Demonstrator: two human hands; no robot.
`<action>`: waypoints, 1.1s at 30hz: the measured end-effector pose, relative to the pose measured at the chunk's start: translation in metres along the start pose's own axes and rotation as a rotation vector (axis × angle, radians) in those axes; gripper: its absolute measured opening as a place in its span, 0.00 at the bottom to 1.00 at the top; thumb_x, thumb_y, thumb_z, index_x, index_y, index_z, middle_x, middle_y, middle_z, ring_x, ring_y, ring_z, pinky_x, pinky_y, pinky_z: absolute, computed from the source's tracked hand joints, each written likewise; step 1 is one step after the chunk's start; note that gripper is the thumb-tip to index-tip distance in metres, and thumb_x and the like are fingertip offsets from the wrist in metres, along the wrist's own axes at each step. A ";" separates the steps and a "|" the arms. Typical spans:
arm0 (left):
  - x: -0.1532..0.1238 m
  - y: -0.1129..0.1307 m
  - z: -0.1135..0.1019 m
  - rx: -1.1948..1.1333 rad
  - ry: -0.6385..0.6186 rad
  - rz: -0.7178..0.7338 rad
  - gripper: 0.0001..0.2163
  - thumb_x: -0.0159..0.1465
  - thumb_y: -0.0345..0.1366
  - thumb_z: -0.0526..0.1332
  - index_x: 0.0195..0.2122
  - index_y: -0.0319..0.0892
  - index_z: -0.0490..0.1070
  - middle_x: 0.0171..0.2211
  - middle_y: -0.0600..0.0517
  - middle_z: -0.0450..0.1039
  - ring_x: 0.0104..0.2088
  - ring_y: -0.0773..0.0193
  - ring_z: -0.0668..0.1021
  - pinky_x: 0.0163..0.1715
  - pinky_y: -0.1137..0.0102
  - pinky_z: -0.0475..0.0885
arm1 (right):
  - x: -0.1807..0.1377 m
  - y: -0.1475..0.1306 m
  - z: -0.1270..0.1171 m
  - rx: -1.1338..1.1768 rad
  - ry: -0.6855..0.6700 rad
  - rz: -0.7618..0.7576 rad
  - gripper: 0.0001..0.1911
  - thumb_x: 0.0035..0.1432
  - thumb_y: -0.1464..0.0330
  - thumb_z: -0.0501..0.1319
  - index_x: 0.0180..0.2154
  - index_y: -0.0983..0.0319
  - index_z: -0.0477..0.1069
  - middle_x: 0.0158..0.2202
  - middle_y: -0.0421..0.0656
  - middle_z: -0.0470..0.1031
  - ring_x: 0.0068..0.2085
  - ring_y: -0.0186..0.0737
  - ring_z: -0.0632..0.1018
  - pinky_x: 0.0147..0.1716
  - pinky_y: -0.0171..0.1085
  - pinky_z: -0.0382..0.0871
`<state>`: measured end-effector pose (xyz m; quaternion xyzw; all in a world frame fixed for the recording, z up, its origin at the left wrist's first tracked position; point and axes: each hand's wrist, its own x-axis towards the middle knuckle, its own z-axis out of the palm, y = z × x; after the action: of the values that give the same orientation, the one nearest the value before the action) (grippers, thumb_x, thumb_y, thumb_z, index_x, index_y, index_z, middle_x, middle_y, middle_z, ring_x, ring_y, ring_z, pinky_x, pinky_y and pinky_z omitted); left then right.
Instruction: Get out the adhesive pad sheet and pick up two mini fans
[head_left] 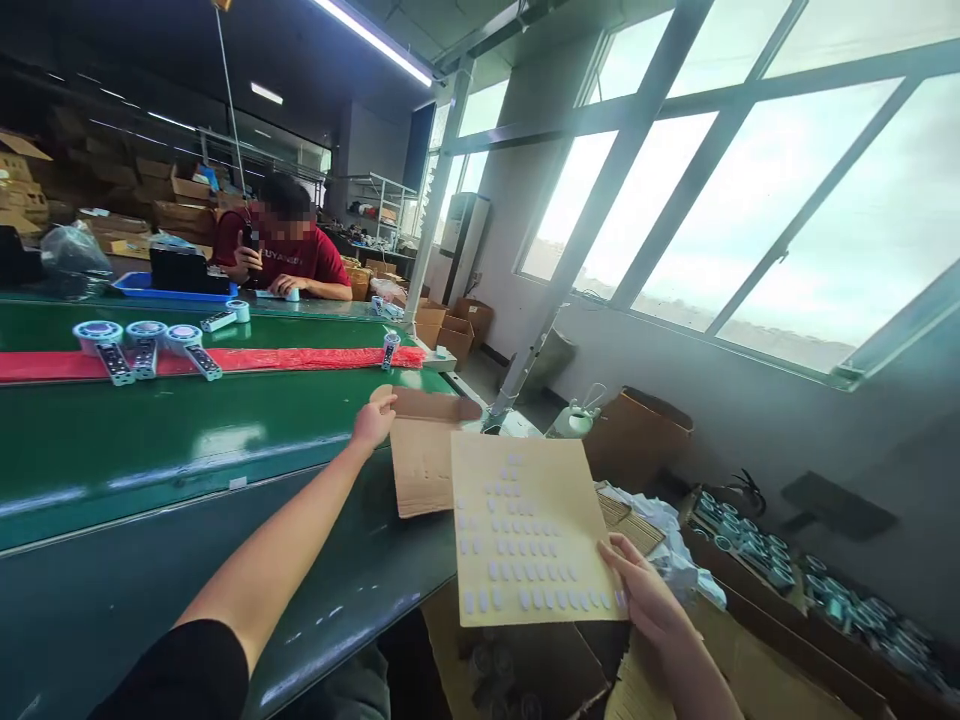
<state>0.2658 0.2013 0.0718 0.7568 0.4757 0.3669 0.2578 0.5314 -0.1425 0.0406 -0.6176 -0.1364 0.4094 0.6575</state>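
Observation:
My left hand (373,418) pinches the upper left corner of a brown cardboard piece (421,465) at the end of the green belt. My right hand (645,588) grips the right edge of a tan sheet (577,500), thumb on its face. Rows of small pale stickers cover much of the sheet, with bare patches near its top. The sheet overlaps the cardboard's right side. Below it, partly hidden, an open carton (547,655) holds round pieces in shadow. On the belt beyond my left hand stands one pale-blue device (391,348) with a handle.
Several round-headed devices (184,340) lie along a red strip (315,358) on the green belt (285,405). Across it sits a co-worker (285,250) in a red shirt, near a blue tray (135,287). Boxes of parts (750,545) stand at right, beside white wrapping (679,550).

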 end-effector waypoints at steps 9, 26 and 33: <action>-0.004 0.079 -0.181 0.248 0.773 0.460 0.17 0.63 0.33 0.54 0.54 0.48 0.65 0.49 0.56 0.72 0.46 0.63 0.74 0.50 0.64 0.68 | 0.050 0.039 0.069 -0.014 -0.091 0.099 0.05 0.62 0.71 0.57 0.34 0.66 0.64 0.27 0.38 0.68 0.25 0.32 0.72 0.24 0.32 0.69; -0.015 0.093 -0.145 0.306 0.607 0.943 0.18 0.66 0.27 0.48 0.53 0.49 0.66 0.53 0.56 0.68 0.50 0.67 0.72 0.50 0.69 0.68 | 0.050 0.065 0.170 -0.292 -0.186 -0.017 0.05 0.61 0.70 0.59 0.37 0.67 0.68 0.31 0.39 0.69 0.27 0.32 0.71 0.27 0.33 0.69; -0.069 0.086 -0.048 0.241 -0.089 1.202 0.19 0.64 0.34 0.47 0.55 0.51 0.62 0.51 0.58 0.70 0.54 0.61 0.69 0.55 0.62 0.60 | 0.035 0.031 0.161 0.092 -0.189 -0.207 0.29 0.63 0.48 0.41 0.41 0.63 0.68 0.44 0.48 0.72 0.46 0.46 0.72 0.43 0.43 0.68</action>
<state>0.2536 0.1046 0.1431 0.9310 -0.0075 0.3597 -0.0617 0.4319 -0.0081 0.0327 -0.5280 -0.2419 0.4015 0.7082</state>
